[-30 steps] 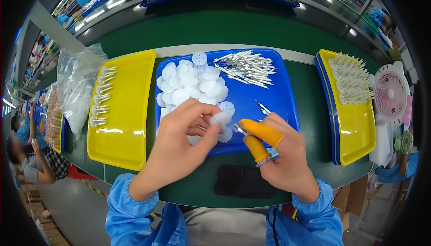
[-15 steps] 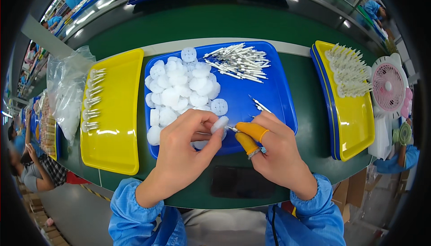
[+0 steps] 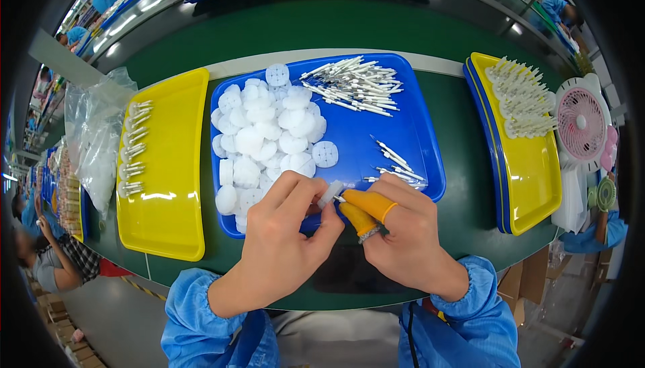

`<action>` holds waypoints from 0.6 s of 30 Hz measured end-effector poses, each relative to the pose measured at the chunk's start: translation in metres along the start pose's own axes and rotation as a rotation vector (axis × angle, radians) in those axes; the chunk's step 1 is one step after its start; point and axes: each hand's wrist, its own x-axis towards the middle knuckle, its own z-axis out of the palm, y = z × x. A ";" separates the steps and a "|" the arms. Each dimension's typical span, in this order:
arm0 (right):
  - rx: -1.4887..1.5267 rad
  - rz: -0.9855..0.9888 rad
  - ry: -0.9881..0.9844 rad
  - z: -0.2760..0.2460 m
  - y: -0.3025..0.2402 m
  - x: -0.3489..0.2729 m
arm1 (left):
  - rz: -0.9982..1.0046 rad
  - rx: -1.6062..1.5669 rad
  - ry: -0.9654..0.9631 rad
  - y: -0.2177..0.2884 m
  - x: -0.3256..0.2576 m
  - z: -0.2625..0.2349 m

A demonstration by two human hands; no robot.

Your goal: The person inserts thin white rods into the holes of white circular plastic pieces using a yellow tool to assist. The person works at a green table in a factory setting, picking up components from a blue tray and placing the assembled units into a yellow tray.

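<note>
Over the near edge of the blue tray (image 3: 416,133), the left hand (image 3: 282,234) pinches a white round disc (image 3: 329,193) between thumb and forefinger, fingers closed on it. Just beside it, the right hand (image 3: 403,234), with orange finger cots (image 3: 366,210) on two fingers, holds a thin white pin (image 3: 346,199) against the disc. More discs (image 3: 269,136) and pins (image 3: 356,82) lie in the tray on the green desk (image 3: 470,234).

left hand (image 3: 285,230) and right hand (image 3: 403,234) together, fingers pinched

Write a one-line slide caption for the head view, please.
Left hand holds a white disc against a thin pin in the right hand above a blue tray.
</note>
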 end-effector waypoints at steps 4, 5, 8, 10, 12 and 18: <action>0.011 0.047 0.007 0.009 0.000 -0.004 | -0.026 0.010 -0.025 -0.002 -0.006 0.003; 0.018 0.062 -0.001 0.010 -0.001 -0.004 | -0.027 0.020 -0.033 -0.003 -0.006 0.004; -0.006 0.158 -0.084 0.009 -0.004 -0.001 | -0.042 0.057 -0.059 -0.005 -0.005 0.004; 0.044 0.204 -0.168 0.000 -0.002 0.010 | -0.033 0.036 -0.024 -0.009 -0.004 0.004; -0.013 0.196 -0.180 -0.009 0.008 0.019 | -0.042 0.026 0.017 -0.011 -0.002 0.002; -0.478 0.211 -0.112 -0.039 0.050 0.015 | -0.084 -0.013 0.006 -0.001 0.006 -0.008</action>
